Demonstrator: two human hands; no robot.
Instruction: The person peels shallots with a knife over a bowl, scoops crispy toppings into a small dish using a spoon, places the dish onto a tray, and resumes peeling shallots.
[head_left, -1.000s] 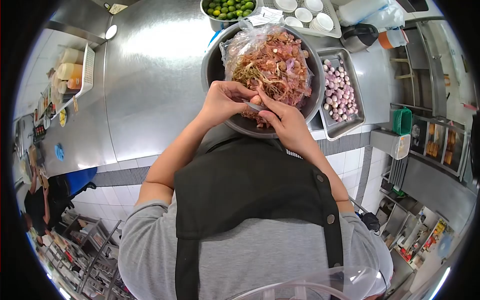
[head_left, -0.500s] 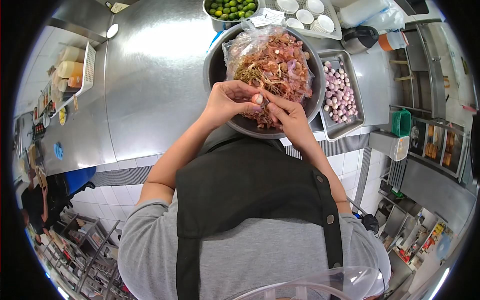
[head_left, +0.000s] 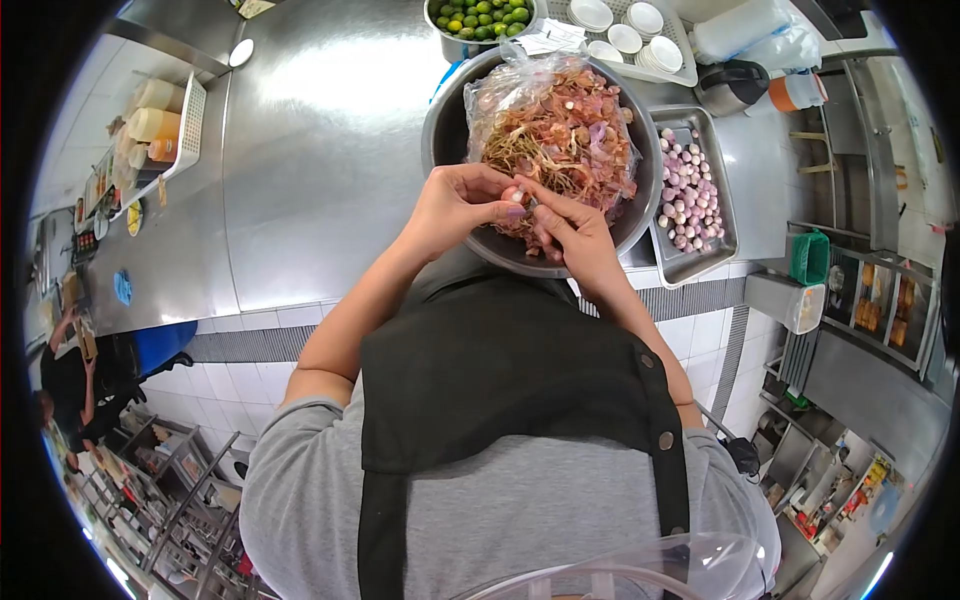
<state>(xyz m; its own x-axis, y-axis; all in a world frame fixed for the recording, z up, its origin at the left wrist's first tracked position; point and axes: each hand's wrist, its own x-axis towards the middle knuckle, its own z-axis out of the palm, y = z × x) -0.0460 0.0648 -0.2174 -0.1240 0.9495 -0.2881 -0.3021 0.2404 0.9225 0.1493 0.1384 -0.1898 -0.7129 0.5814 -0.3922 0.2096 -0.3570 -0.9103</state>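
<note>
Over the near part of a big grey bowl (head_left: 436,165), my left hand (head_left: 455,205) pinches a small peeled-looking shallot (head_left: 518,196) between thumb and fingers. My right hand (head_left: 575,230) is closed against the shallot's right side. A thin grey sliver between its thumb and forefinger looks like the blade of a small knife (head_left: 533,202), mostly hidden by the fingers. Under both hands the bowl holds a clear plastic bag (head_left: 490,95) heaped with reddish shallot skins (head_left: 575,125) and dry stringy roots. To the right, a metal tray (head_left: 690,272) contains many pale purple peeled shallots (head_left: 690,190).
Behind the bowl stand a pot of green limes (head_left: 480,18) and a white crate (head_left: 680,72) of small white dishes. A dark jug (head_left: 733,88) is at the back right. A basket of bottles (head_left: 190,125) sits at left on the steel counter (head_left: 310,180). Another person (head_left: 65,385) is at far left.
The view has shifted slightly, so the bowl, tray and counter sit a little to the right. Both hands stay at the shallot, which is turned a little and more covered by fingers.
</note>
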